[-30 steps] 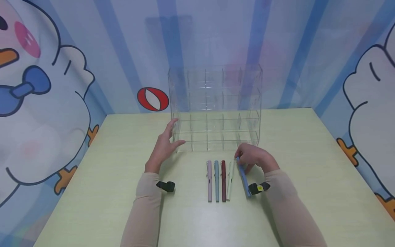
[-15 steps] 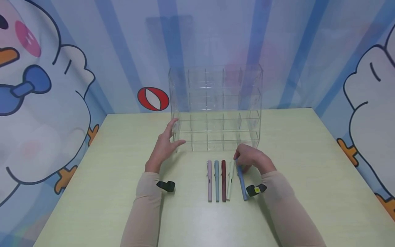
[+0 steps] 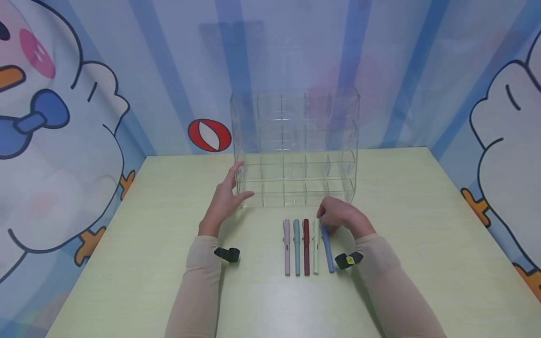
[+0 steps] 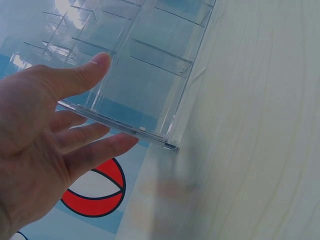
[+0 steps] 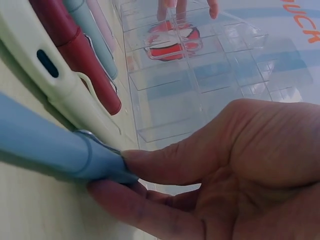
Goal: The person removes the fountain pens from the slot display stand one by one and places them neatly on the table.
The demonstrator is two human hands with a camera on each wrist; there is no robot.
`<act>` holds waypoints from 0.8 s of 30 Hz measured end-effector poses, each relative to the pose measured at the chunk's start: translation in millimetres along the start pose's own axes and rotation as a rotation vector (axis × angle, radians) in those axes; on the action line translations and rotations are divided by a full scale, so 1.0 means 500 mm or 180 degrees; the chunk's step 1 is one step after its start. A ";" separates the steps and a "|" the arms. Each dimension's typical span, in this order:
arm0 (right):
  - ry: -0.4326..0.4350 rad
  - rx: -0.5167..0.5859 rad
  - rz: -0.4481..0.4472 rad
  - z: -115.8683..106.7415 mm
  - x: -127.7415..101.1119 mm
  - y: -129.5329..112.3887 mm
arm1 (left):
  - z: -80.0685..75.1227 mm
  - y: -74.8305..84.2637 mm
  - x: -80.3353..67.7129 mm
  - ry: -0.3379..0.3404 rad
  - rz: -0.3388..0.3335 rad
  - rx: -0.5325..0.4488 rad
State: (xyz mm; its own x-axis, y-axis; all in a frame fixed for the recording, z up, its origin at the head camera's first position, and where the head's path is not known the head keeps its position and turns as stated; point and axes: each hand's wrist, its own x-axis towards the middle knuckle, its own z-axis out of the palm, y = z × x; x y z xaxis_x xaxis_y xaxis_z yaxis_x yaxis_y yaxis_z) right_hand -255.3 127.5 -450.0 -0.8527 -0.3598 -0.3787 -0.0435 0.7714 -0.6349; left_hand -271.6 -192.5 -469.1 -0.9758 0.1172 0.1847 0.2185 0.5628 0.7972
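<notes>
My right hand (image 3: 342, 212) pinches the cap end of a blue pen (image 3: 327, 249) between thumb and fingers. The pen slants slightly on the table, just right of a pale green pen (image 3: 316, 249). In the right wrist view, the blue pen (image 5: 60, 145) points away from my fingertips at the left. My left hand (image 3: 224, 202) rests at the left side of a clear acrylic organizer (image 3: 296, 185). Seen from the left wrist, its fairly straight fingers lie along the outer wall, and the thumb reaches over the organizer's compartments.
A dark red pen (image 3: 306, 249), a grey-blue pen (image 3: 297, 249) and a lilac pen (image 3: 287, 249) lie parallel, left of the pale green one. The organizer stands behind the pens, near a printed backdrop (image 3: 291, 47). The table (image 3: 270, 305) is pale yellow.
My right hand has moved left, bringing the blue pen nearer the row and turning it straighter. The pale green pen has straightened too. My left hand and the organizer stay put.
</notes>
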 end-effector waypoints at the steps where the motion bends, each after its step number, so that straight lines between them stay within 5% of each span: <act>1: 0.0010 0.0020 0.0006 0.001 0.000 -0.001 | 0.000 -0.001 0.000 0.0004 0.0001 -0.0002; 24: 0.0042 -0.0162 0.0056 0.006 -0.004 -0.006 | 0.000 -0.006 0.001 -0.0024 0.0050 -0.0018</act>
State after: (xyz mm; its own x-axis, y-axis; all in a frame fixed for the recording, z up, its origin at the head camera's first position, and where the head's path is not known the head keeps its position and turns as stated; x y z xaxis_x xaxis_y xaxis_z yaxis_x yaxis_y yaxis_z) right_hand -252.0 124.1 -449.4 -0.8604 -0.3392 -0.3804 -0.0546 0.8034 -0.5929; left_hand -272.8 -194.1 -471.5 -0.9723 0.1320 0.1929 0.2337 0.5564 0.7974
